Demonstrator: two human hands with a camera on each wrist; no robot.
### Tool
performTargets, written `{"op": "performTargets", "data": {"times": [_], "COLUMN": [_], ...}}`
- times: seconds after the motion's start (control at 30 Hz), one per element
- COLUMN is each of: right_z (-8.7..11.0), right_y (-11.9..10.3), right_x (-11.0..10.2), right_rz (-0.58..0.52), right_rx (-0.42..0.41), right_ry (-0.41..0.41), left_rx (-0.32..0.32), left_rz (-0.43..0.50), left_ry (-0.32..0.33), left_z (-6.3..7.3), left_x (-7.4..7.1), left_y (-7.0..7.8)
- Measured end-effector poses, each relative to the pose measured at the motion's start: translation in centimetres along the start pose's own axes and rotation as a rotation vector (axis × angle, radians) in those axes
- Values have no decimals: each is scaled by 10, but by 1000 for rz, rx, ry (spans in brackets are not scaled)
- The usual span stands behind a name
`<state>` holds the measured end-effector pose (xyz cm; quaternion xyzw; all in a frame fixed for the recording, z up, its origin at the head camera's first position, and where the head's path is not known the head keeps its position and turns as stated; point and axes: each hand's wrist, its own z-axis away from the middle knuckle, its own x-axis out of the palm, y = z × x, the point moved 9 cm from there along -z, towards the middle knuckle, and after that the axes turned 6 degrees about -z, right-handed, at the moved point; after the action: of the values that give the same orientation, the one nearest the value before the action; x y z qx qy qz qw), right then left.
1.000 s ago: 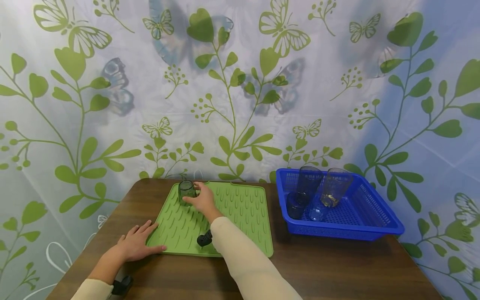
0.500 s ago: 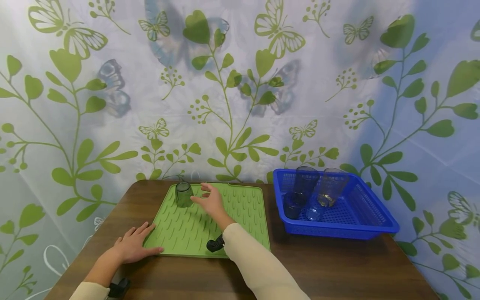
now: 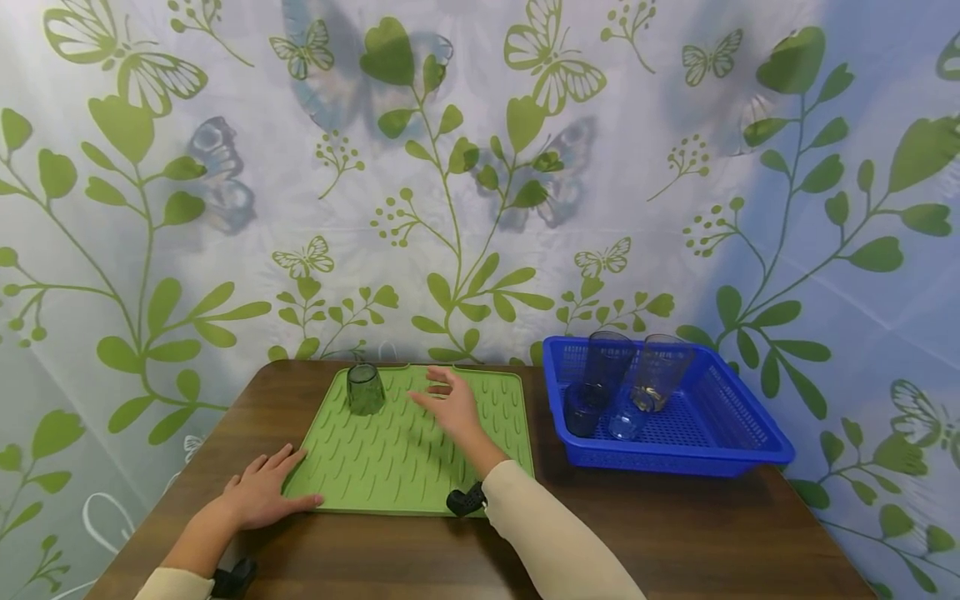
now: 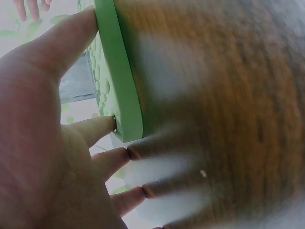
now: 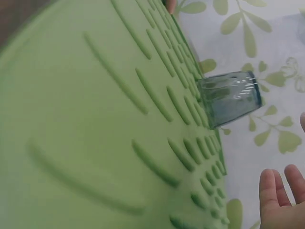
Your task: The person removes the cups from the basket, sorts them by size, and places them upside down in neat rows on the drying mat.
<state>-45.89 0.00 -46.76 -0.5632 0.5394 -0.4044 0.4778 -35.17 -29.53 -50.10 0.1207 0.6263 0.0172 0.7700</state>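
A dark translucent glass (image 3: 365,389) stands on the back left part of a green ridged drying mat (image 3: 420,467), its narrower end up. My right hand (image 3: 454,407) hovers over the mat to the right of the glass, apart from it, fingers loosely bent and holding nothing. In the right wrist view the glass (image 5: 231,98) stands clear of my fingertips (image 5: 296,179). My left hand (image 3: 258,492) rests spread at the mat's front left corner, thumb on the front edge. The left wrist view shows its fingertips touching the mat's edge (image 4: 116,71) and the wooden table.
To the right, a blue plastic basket (image 3: 675,458) holds several glasses: a tall dark one (image 3: 606,362), a tall clear one (image 3: 663,371), a short dark one (image 3: 582,412) and a small bluish one (image 3: 628,421). A patterned curtain (image 3: 450,167) hangs behind the wooden table (image 3: 420,558).
My right hand has let go of the dark glass and moved away to the right. The glass stays standing on the mat. My left hand keeps its place.
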Motion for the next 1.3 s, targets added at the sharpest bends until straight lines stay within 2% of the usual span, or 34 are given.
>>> {"op": "performTargets", "data": {"times": [0.23,0.43,0.7,0.87,1.07,1.3], "right_z": [19,38,68,84,99,109], "right_y": [-18,-28,-48,-65,-82,-90], "right_x": [-20,-40,-66,-85,-117,-167], "right_rz": [-34,-83,-90,-100,-85,0], "right_rx": [-48,-63,-78,-139,-207,-232], "right_ry": [-18,-37,-79,-104,-116,-54], "left_rx": [-5,0,12,19,26,32], "left_rz": [-1,-7,-11,-7,-1,-11], "left_ry": [-2,0,9,20,31,49], "left_z": [0,-3,-2,0,-1,0], "left_x": [1,1,0,-1,-2,-1], "left_y": [-2,-1,-1,0,2,0]}}
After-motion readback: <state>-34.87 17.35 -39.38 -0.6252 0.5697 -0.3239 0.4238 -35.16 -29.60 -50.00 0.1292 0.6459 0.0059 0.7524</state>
